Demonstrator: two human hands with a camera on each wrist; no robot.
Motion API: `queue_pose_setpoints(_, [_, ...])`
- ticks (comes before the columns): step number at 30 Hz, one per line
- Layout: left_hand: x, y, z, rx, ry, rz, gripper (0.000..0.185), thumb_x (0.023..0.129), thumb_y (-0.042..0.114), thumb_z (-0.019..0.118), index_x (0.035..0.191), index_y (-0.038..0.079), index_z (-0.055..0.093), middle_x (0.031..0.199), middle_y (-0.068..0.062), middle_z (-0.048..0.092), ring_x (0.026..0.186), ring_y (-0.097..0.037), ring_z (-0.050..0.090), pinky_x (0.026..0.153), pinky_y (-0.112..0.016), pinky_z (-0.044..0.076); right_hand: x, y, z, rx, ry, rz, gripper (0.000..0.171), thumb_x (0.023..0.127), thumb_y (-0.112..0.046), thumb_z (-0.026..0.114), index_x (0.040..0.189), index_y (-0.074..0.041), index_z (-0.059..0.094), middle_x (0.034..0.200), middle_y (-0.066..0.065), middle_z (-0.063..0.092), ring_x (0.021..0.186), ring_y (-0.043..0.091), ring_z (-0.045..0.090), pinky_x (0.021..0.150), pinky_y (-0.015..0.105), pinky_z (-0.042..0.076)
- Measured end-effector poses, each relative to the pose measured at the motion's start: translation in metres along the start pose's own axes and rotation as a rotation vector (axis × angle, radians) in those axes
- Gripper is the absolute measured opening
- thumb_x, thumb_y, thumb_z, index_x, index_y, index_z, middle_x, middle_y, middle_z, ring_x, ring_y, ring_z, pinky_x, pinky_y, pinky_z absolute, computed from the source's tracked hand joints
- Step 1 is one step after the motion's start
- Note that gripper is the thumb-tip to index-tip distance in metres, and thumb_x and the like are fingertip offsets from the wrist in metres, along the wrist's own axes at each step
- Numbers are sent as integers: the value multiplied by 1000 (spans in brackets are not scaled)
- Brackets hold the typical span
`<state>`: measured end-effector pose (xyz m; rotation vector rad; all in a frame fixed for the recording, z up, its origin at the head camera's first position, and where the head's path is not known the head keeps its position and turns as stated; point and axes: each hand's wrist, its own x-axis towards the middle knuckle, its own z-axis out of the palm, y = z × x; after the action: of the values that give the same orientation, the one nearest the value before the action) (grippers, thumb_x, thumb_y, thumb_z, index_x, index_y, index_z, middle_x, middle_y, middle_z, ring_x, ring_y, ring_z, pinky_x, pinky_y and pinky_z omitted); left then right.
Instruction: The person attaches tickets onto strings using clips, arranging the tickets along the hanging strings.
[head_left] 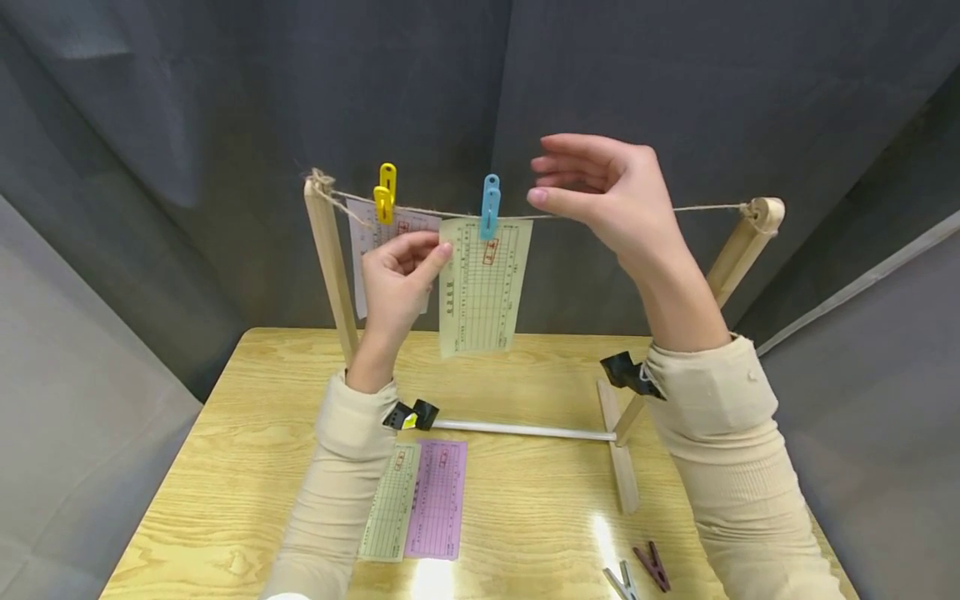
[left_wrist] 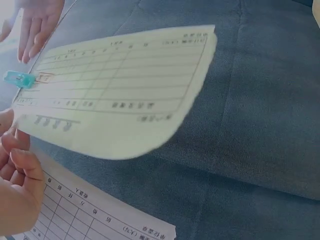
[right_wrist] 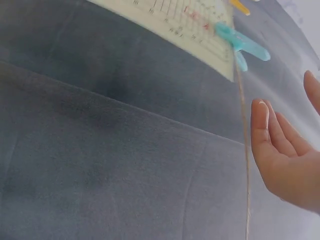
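Up at chest height, a thin twine line [head_left: 600,213] runs between the two tops of a small wooden drying frame [head_left: 330,258] that stands on a light wood table [head_left: 225,467]. A pale green printed slip [head_left: 482,286] hangs from the twine, pinned near its top edge by a blue clothespin [head_left: 491,206]. Just to its left, partly behind the person's hand, a white slip [head_left: 363,242] hangs under a yellow clothespin [head_left: 386,192].

The person's left hand [head_left: 397,279] holds the left edge of the green slip, thumb and fingers curled and pinching the paper just below the twine. The right hand [head_left: 600,196] hovers at the twine just right of the blue clothespin, fingers loosely extended and apart, holding nothing; the right wrist view shows its palm facing the twine with a gap between them. Both arms wear cream sleeves.

Down on the table, beside the left forearm, a second green slip [head_left: 390,512] and a purple slip [head_left: 437,498] lie flat side by side, touching. Near the front right edge lie a grey clothespin [head_left: 621,581] and a dark red clothespin [head_left: 654,567], close together. A white rod [head_left: 525,430] forms the base bar of the frame. Dark grey cloth [head_left: 675,92] hangs behind everything.
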<state>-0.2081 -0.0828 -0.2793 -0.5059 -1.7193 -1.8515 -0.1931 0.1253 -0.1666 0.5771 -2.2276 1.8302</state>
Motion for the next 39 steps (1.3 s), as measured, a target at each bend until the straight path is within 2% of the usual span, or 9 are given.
queue_pose_setpoints(6, [-6, 0, -4, 4, 8, 57, 15, 78, -4, 67, 89, -14, 62, 71, 9, 61, 52, -6, 45, 46, -17, 36, -27, 11, -7, 36, -1, -87, 44, 73, 6, 71, 115, 4, 59, 95, 4, 67, 85, 16, 63, 76, 22, 49])
queue_pose_setpoints(12, [-21, -2, -10, 13, 20, 33, 16, 77, -6, 66, 90, -14, 62, 74, 3, 62, 55, -6, 48, 49, -16, 39, -52, 31, -12, 60, 15, -110, 43, 73, 8, 70, 114, 3, 60, 94, 4, 68, 83, 14, 64, 74, 22, 50])
queue_pose_setpoints(16, [-28, -2, -13, 10, -2, 27, 16, 76, -8, 66, 90, -15, 62, 74, 5, 62, 55, -6, 49, 49, -15, 40, -65, 40, -18, 15, 14, -96, 43, 74, 6, 70, 116, 1, 60, 95, 2, 67, 82, 13, 64, 73, 21, 49])
queue_pose_setpoints(20, [-35, -1, -17, 12, -65, 38, 16, 75, -10, 66, 90, -15, 61, 74, 9, 61, 55, -5, 49, 48, -15, 40, -75, 48, -25, 20, 6, -95, 43, 74, 7, 70, 115, -1, 60, 95, 2, 67, 80, 12, 64, 72, 20, 50])
queue_pose_setpoints(25, [-53, -2, -26, 55, -161, 53, 17, 73, -11, 65, 90, -13, 62, 75, 9, 61, 58, -5, 52, 52, -16, 43, -91, 64, -29, 57, 2, -113, 43, 72, 14, 68, 112, -1, 62, 93, 3, 68, 76, 13, 64, 69, 21, 50])
queue_pose_setpoints(32, [-84, -15, -42, 59, -262, 97, 20, 71, -15, 64, 91, -12, 62, 69, -11, 62, 57, -5, 52, 51, -18, 44, -119, 94, -36, 26, -6, -105, 43, 73, 15, 66, 112, 0, 61, 93, 0, 68, 77, 11, 64, 70, 19, 49])
queue_pose_setpoints(35, [-97, -25, -49, 65, -318, 86, 23, 71, -15, 64, 93, -11, 61, 69, -16, 61, 58, -6, 52, 51, -19, 44, -129, 107, -40, 4, 19, -60, 43, 72, 16, 66, 111, -2, 62, 93, -1, 68, 77, 10, 63, 69, 18, 49])
queue_pose_setpoints(39, [-114, -36, -58, 104, -368, 27, 25, 70, -16, 66, 94, -10, 62, 69, -15, 62, 58, -5, 51, 50, -20, 43, -142, 124, -47, -16, 41, 11, 43, 73, 15, 66, 110, -5, 63, 92, -3, 68, 77, 9, 63, 67, 18, 49])
